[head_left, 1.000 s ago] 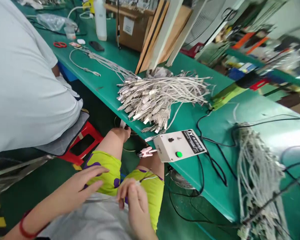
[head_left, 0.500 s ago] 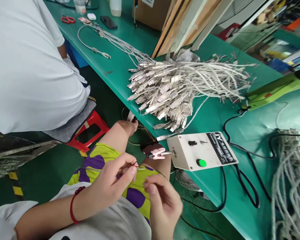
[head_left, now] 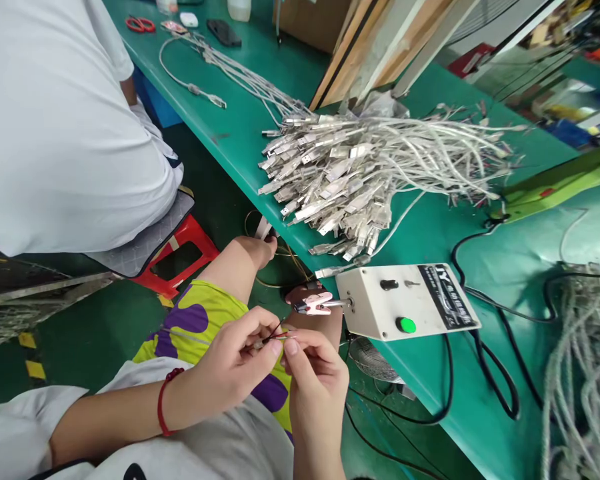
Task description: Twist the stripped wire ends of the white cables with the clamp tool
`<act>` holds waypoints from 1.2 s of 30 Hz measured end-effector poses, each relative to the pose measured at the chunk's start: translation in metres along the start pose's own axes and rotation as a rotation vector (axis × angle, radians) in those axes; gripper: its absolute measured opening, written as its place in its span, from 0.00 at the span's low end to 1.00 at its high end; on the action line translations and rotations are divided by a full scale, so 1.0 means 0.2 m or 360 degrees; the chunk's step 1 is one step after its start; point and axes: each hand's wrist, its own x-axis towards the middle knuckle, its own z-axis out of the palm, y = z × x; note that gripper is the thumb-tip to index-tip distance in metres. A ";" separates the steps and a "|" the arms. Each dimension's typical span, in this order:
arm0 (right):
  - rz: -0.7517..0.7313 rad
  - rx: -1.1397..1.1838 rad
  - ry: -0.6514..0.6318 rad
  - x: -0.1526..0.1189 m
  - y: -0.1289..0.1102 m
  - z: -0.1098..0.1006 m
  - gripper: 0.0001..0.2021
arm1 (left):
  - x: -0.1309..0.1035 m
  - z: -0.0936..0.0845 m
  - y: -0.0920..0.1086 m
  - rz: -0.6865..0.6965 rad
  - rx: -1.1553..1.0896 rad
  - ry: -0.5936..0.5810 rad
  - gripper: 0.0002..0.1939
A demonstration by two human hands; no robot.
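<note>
My left hand (head_left: pixel 245 353), with a red bracelet at the wrist, pinches a cable near its stripped end. Thin black, red and pale wires (head_left: pixel 273 335) stick out from its fingertips. Part of a grey cable (head_left: pixel 187 335) shows on the far side of that hand, over my lap. My right hand (head_left: pixel 316 373) meets the left one and closes thumb and forefinger on the tips of the wires. Just beyond my hands, a small pink clip (head_left: pixel 320 303) sits on the shaft of a white box (head_left: pixel 405 300) with a green button.
A large heap of USB cables (head_left: pixel 340 180) lies on the green table (head_left: pixel 220 140). More cables (head_left: pixel 580 373) lie at the right, near black cords and a green tool (head_left: pixel 565 183). A co-worker (head_left: pixel 70 133) sits at the left on a red stool (head_left: pixel 180 257).
My right hand has moved left and up to the wires and taken hold of their tips. My left hand has shifted slightly right. The view has moved a little.
</note>
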 end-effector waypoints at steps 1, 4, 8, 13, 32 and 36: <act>0.0014 0.0022 -0.0006 0.00 0.00 0.00 0.10 | 0.00 0.00 0.00 -0.0006 -0.0007 0.0009 0.13; 0.0019 0.0084 -0.0001 0.00 0.01 0.00 0.10 | 0.01 0.01 0.00 -0.0021 -0.0040 0.0038 0.12; 0.0079 0.0201 0.0036 0.00 0.06 0.00 0.09 | 0.02 0.02 0.00 -0.0017 -0.0091 0.0068 0.10; 0.0079 0.0350 0.0076 -0.01 0.08 0.00 0.07 | 0.04 0.04 0.00 0.0062 -0.0136 0.0126 0.09; 0.0271 0.0641 0.0183 0.18 -0.01 0.05 0.21 | 0.16 0.05 -0.04 0.0409 -0.0255 0.0493 0.04; 0.0231 0.0702 0.0137 0.18 -0.02 0.03 0.15 | 0.16 0.06 -0.09 0.0275 -0.0357 0.0439 0.04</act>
